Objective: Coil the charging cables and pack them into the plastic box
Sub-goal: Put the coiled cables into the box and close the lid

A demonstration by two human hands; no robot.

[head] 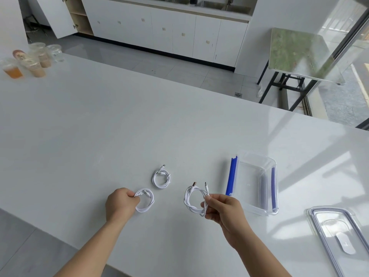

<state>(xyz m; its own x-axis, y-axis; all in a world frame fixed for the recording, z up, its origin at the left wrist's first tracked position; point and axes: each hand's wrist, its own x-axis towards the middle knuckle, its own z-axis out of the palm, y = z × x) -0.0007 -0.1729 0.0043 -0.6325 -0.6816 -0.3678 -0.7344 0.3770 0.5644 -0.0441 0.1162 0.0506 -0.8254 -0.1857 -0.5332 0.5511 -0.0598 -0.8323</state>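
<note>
Packing time: right hand (223,210) pinches one coiled cable (193,200), lifted just beside the open plastic box (249,184) toward the counter's (99,126) near right corner; left hand (121,202) has its fingers curled round a second coil (146,200). Next, I'd say: drop it inside.

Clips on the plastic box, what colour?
Blue clips on the clear plastic box; head view shows it best.

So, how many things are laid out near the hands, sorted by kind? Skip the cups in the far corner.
Coiled white cables: 3 (one in the left hand, one in the right hand, one loose on the table)
Clear plastic box: 1
Box lid: 1
Total: 5
</note>
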